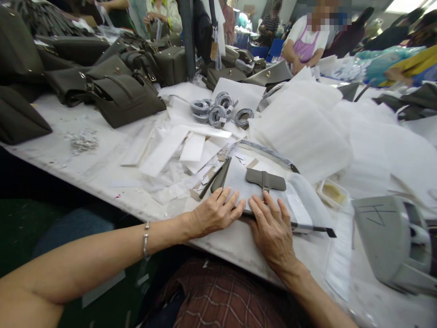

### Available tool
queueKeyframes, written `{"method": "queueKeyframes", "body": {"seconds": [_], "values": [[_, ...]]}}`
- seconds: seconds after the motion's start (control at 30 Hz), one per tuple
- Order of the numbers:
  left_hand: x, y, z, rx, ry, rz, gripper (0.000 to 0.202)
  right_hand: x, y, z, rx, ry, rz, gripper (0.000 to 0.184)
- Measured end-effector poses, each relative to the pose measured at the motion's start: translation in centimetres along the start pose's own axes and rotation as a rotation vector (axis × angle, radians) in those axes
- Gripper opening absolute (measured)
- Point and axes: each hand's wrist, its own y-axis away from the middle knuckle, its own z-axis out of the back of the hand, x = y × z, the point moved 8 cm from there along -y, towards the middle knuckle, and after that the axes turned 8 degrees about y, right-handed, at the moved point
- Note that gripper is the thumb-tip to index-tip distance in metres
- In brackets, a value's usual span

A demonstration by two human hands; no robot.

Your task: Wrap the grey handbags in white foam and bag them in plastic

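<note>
A dark olive handbag (221, 175) lies on the table in front of me, largely covered by white foam sheet (239, 182). A flap tab (266, 180) with a metal clasp sits on top of the sheet. My left hand (215, 212) rests on the bag's near left edge, fingers stretched and slightly apart. My right hand (273, 228) lies on the near edge just below the clasp, its fingers extended over the sheet; its thumb is partly hidden. A plastic-wrapped strap (269, 152) arches behind the bag.
Rolled wrapped straps (218, 114) and foam strips (170, 150) lie beyond the bag. Foam sheets (303, 127) are piled at right, near a small plastic tub (332, 193) and a grey tape dispenser-like machine (392, 237). Finished-looking handbags (126, 98) crowd the left. Several people stand across the table.
</note>
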Motion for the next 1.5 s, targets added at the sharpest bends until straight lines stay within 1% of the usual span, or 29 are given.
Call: {"method": "queueKeyframes", "body": {"seconds": [0.1, 0.17, 0.23, 0.33, 0.43, 0.53, 0.63, 0.7, 0.77, 0.83, 0.87, 0.9, 0.93, 0.97, 1.03, 1.07, 1.13, 1.17, 1.23, 1.3, 1.37, 1.43, 1.5], "values": [[0.8, -0.7, 0.1, -0.012, 0.029, -0.057, 0.031, 0.3, -0.5, 0.2, 0.009, 0.01, 0.012, 0.051], [1.2, -1.2, 0.3, 0.017, 0.062, -0.068, 0.031, 0.3, -0.9, 0.5, 0.017, 0.014, 0.02, 0.054], [1.7, -1.9, 0.7, 0.063, 0.102, -0.058, 0.032, 0.2, -1.4, 0.9, 0.012, 0.025, 0.031, 0.057], [2.0, -3.3, 1.6, 0.119, 0.173, -0.024, 0.033, -0.5, -2.3, 1.7, -0.046, 0.048, 0.035, 0.057], [1.6, -4.3, 2.4, 0.121, 0.216, 0.005, 0.032, -1.3, -2.9, 2.3, -0.088, 0.03, 0.051, 0.05], [1.0, -4.2, 2.6, 0.081, 0.221, 0.063, 0.032, -1.6, -3.2, 2.5, -0.081, 0.006, 0.065, 0.039], [0.5, -3.2, 2.3, -0.007, 0.161, 0.106, 0.033, -1.1, -3.2, 2.3, -0.049, -0.018, 0.058, 0.031], [0.1, -2.4, 1.9, -0.086, 0.132, 0.089, 0.031, -0.5, -3.3, 1.9, -0.013, -0.026, 0.035, 0.029], [0.1, -1.7, 1.6, -0.151, 0.146, 0.062, 0.028, 0.0, -3.3, 2.0, 0.023, -0.063, 0.014, 0.027], [0.3, -1.1, 1.3, -0.184, 0.183, 0.052, 0.026, -0.6, -3.4, 3.0, 0.036, -0.176, -0.017, 0.024], [0.6, -0.8, 1.2, -0.191, 0.203, 0.053, 0.026, -1.6, -3.4, 3.9, 0.023, -0.245, -0.055, 0.024], [0.9, -0.4, 1.2, -0.195, 0.221, 0.055, 0.026, -3.3, -3.3, 5.0, 0.0, -0.303, -0.118, 0.023], [1.2, 0.1, 1.2, -0.196, 0.239, 0.057, 0.026, -5.6, -3.1, 6.2, -0.04, -0.334, -0.206, 0.023], [1.5, 0.6, 1.3, -0.194, 0.256, 0.06, 0.027, -8.4, -2.6, 7.3, -0.077, -0.326, -0.314, 0.022], [2.2, 1.9, 1.4, -0.203, 0.286, 0.071, 0.029, -14.5, -1.1, 9.0, -0.126, -0.197, -0.521, 0.026], [2.5, 2.6, 1.5, -0.205, 0.301, 0.078, 0.03, -17.2, -0.4, 9.2, -0.111, -0.096, -0.579, 0.03], [3.1, 3.9, 1.4, -0.205, 0.328, 0.093, 0.032, -21.4, 0.8, 8.0, 0.011, 0.093, -0.585, 0.039], [3.3, 4.4, 1.4, -0.203, 0.339, 0.099, 0.032, -23.0, 1.4, 6.9, 0.078, 0.194, -0.566, 0.042], [3.6, 5.0, 1.3, -0.194, 0.352, 0.106, 0.033, -25.2, 2.4, 3.9, 0.221, 0.377, -0.532, 0.047], [3.6, 5.1, 1.2, -0.191, 0.352, 0.105, 0.034, -26.6, 3.2, 1.0, 0.347, 0.486, -0.518, 0.046], [3.6, 5.0, 1.2, -0.183, 0.347, 0.107, 0.034, -27.2, 3.5, -1.1, 0.419, 0.512, -0.517, 0.042], [3.5, 4.9, 1.1, -0.183, 0.341, 0.114, 0.034, -27.4, 3.3, -1.9, 0.441, 0.498, -0.504, 0.039], [3.4, 4.8, 1.1, -0.19, 0.343, 0.129, 0.035, -27.3, 3.0, -2.1, 0.453, 0.477, -0.482, 0.039]]}}
